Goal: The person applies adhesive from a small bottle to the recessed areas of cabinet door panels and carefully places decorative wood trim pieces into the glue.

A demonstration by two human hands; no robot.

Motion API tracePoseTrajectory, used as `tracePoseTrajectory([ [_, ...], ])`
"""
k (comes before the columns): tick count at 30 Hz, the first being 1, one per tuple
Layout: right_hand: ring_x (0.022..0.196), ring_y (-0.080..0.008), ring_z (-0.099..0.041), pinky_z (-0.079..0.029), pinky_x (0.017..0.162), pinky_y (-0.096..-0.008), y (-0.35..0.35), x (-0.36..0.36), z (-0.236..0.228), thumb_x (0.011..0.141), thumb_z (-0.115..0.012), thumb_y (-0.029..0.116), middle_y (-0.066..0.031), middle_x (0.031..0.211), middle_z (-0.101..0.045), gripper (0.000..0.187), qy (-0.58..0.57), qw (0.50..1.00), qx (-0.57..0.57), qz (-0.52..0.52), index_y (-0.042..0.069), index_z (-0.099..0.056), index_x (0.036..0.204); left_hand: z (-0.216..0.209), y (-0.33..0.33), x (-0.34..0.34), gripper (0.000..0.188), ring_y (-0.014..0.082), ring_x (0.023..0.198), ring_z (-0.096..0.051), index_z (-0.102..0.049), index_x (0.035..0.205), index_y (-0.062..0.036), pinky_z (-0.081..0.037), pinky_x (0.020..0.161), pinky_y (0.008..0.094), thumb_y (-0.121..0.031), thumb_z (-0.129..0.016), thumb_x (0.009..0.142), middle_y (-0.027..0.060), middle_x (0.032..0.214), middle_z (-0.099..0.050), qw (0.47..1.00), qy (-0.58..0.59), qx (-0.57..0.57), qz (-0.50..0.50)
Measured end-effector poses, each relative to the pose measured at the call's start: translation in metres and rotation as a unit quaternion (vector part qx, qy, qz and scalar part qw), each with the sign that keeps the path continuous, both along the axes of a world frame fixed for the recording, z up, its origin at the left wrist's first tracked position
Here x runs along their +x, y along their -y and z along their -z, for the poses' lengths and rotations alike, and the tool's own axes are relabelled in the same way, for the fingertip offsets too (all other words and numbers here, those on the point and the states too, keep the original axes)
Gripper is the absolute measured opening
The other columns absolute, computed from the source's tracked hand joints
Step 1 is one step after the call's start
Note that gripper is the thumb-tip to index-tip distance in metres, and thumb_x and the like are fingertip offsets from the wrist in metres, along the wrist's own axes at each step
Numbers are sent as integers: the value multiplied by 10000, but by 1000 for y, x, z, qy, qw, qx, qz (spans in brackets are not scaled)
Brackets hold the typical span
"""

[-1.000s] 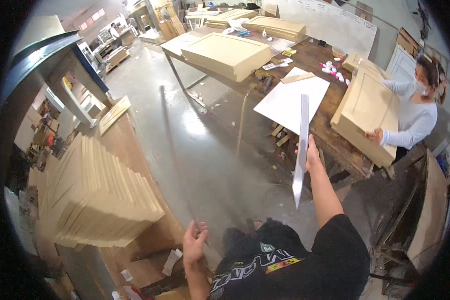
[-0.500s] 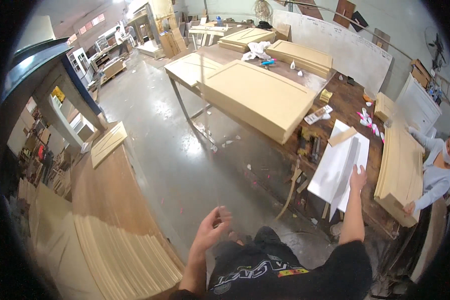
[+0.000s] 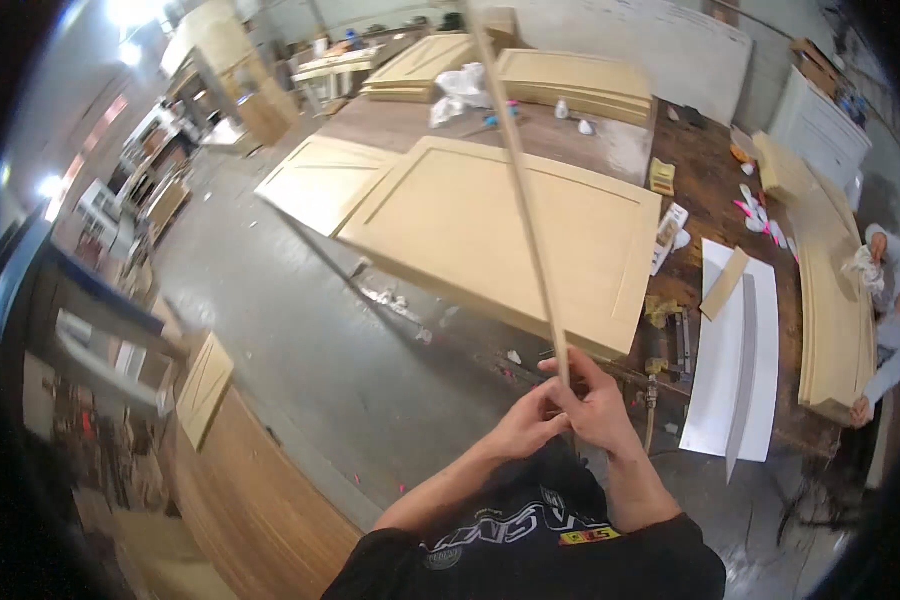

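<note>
Panels behind thin strip pinched by left fingers and right fingers, board rightward

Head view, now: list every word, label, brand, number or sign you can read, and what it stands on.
Black shirt: large white lettering, partly folded; wording not transcribed.
Yellow-and-red patch on the shirt: small dark marks, too blurred to read.
White board at the back: faint handwriting, too small to read.
White pack on the table: any print is too small to read.
</note>
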State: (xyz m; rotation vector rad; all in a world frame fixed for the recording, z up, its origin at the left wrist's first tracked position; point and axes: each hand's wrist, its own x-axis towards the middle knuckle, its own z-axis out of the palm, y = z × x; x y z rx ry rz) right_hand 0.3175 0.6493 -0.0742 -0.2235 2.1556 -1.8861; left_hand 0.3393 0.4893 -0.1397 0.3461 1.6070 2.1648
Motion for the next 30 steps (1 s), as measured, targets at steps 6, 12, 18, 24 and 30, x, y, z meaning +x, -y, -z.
tracePoseTrajectory([
  [6,1192,-378,-655,-508,1020,-443,-1,-75,-41,860,-827,290,-209,1282,-694,618,-150,962,183,138,46,-626,1392,-84,82,-90,386,300,1040,-705,-645,1300,-46,-581,856,408,-167,-746,947,156,1189,-715,903,-251,-333,108],
  [12,995,-321,-708,-535,948,-428,-6,-109,-40,738,-895,200,-113,1148,-752,678,-296,833,425,192,142,-666,1373,-167,127,-205,480,325,1306,-601,-696,1308,-138,-347,1207,571,-238,-817,854,59,1347,-677,655,-635,-407,-45],
  [18,1037,-256,-707,-507,1007,-414,56,-162,-19,797,-841,359,-69,1126,-751,593,-295,835,438,154,148,-685,1328,-133,211,-331,727,305,1280,-600,-697,1272,-72,-254,1260,618,-228,-937,603,94,1293,-682,642,-579,-502,-15],
  [24,1153,-233,-636,-440,1082,-448,97,-231,26,801,-811,462,-27,1172,-689,561,-325,835,411,168,173,-702,1270,-96,272,-377,670,288,1103,-631,-700,1245,-59,-290,1248,613,-263,-910,642,88,1135,-672,634,-565,-528,-14],
  [30,1123,-248,-599,-436,1048,-436,93,-233,34,765,-830,512,1,1133,-647,514,-323,824,417,210,178,-741,1147,-85,266,-392,633,282,1111,-628,-695,1242,-69,-288,1250,607,-252,-903,672,80,1131,-676,633,-560,-535,-4],
])
